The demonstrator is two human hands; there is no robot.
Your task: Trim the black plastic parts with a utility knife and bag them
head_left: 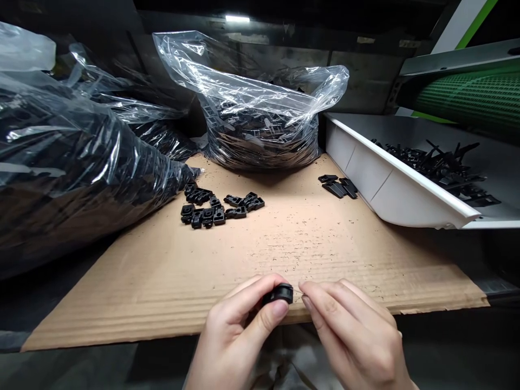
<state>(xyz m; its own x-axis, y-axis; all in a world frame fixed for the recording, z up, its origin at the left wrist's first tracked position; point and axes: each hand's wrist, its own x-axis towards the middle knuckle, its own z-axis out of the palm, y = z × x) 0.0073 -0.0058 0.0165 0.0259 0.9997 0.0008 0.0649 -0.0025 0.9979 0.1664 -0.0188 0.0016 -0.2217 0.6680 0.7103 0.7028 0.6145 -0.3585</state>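
Between the thumb and forefinger of my left hand (239, 325) is a small black plastic part (281, 293), held at the front edge of the cardboard. My right hand (353, 325) is closed in a pinch just to the right of it. A thin, pale sliver like a wire or pin (298, 292) runs from those fingertips toward the part; its exact kind is too small to tell. Beyond the hands, several small black plastic blocks (207, 214) lie in a loose cluster. A few flat black pieces (335, 188) rest farther right.
A clear bag of black parts (260, 135) stands at the back, and a larger filled bag (73, 168) bulges over the left side. On the right is a white tray (365, 187) with black pieces inside, under a green mesh roller (471, 97). Dark crumbs dot the cardboard (154, 276).
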